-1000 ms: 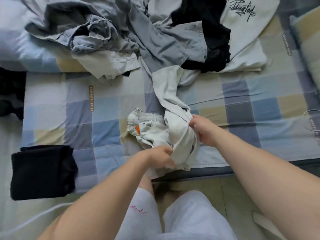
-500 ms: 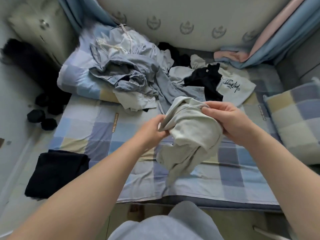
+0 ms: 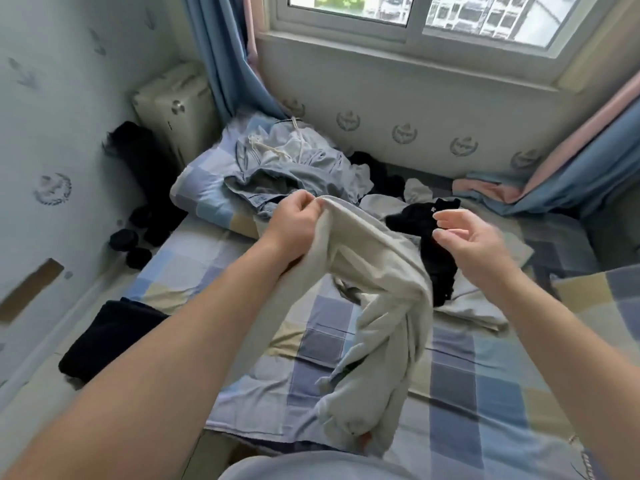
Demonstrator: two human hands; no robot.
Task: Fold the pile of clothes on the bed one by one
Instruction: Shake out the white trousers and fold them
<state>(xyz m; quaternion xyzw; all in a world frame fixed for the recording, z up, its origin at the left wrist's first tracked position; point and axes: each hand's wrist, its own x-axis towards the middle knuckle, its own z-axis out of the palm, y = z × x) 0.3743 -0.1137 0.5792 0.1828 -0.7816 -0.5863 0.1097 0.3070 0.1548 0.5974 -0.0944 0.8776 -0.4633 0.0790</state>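
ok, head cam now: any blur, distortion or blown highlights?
Head view: right hand is motion-smeared; left hand gripping the pale garment is sharper; window is bright and washed; wide-angle bends the walls and bed edges.

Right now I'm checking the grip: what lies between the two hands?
In the head view, the pale garment stretches rightward from the left hand, which pinches its edge. The right hand is open, apart from it; the black garment lies behind the gap.

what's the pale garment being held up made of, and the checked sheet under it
Pale garment: looks like matte, fairly heavy woven cotton, maybe light denim; it hangs in thick soft folds from the left hand. Checked sheet: thin matte woven fabric, probably cotton, with fine creases.
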